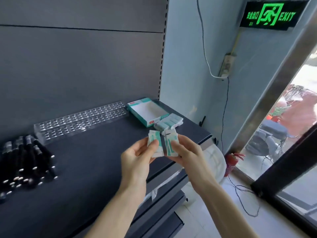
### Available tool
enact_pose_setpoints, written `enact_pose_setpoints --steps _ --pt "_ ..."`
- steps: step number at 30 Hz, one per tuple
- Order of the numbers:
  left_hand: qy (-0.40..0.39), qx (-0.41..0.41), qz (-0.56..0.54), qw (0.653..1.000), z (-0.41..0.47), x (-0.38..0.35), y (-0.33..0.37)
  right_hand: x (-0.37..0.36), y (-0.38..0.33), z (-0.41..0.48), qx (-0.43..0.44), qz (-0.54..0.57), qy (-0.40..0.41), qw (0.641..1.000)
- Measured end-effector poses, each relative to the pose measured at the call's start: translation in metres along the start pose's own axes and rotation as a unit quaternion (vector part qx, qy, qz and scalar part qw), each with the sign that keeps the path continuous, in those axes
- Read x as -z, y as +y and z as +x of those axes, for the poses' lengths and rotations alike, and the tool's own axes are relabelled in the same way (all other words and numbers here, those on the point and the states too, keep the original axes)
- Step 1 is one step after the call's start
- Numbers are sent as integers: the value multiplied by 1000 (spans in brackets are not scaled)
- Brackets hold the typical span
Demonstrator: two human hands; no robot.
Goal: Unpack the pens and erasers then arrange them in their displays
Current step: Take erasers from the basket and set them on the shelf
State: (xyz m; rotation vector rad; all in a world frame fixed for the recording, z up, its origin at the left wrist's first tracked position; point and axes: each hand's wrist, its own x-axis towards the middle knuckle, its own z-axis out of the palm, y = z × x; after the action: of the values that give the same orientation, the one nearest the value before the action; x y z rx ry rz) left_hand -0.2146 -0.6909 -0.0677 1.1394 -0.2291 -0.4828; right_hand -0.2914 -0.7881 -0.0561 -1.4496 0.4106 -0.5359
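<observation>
The left hand (pixel 137 158) pinched a small stack of white-and-teal wrapped erasers (pixel 154 143), the right hand (pixel 187 155) pinched a second stack (pixel 170 143) (both short of the open teal cardboard box (pixel 147 111)) above the dark grey shelf (pixel 85 160) edge. Loosely fanned stacks might slip and spill floorward.

Of the person, only two hands and two forearms are shown. The left hand (pixel 137 157) and the right hand (pixel 187 152) are uncovered. The left forearm (pixel 120 206) and the right forearm (pixel 223 203) are seen bare from the wrists to the lower edge of the picture. The fingers are slender. Finer detail, such as the nails, is lost to blur.
</observation>
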Motion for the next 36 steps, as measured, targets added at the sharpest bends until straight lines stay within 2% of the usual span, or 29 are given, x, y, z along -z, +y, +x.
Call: enact_pose_setpoints --steps 5,10,19,23,27,32,36 --pt "24 6 -21 999 57 -41 -26 39 5 67 0 6 -25 1000" --pt "85 -23 9 996 92 -65 -46 75 13 118 -32 -8 -51 998" --pt "282 -78 56 955 90 -99 -89 121 41 173 -54 -68 -131 988" --pt "332 -86 132 930 89 -115 -102 138 51 184 -41 -129 -172 976" --pt "338 -59 248 906 87 -122 -105 143 58 184 -42 -177 -206 961" --pt "358 -56 393 845 90 -126 -102 140 57 189 24 -303 -227 925" --pt "338 -62 491 800 89 -127 -101 140 61 190 86 -390 -230 888"
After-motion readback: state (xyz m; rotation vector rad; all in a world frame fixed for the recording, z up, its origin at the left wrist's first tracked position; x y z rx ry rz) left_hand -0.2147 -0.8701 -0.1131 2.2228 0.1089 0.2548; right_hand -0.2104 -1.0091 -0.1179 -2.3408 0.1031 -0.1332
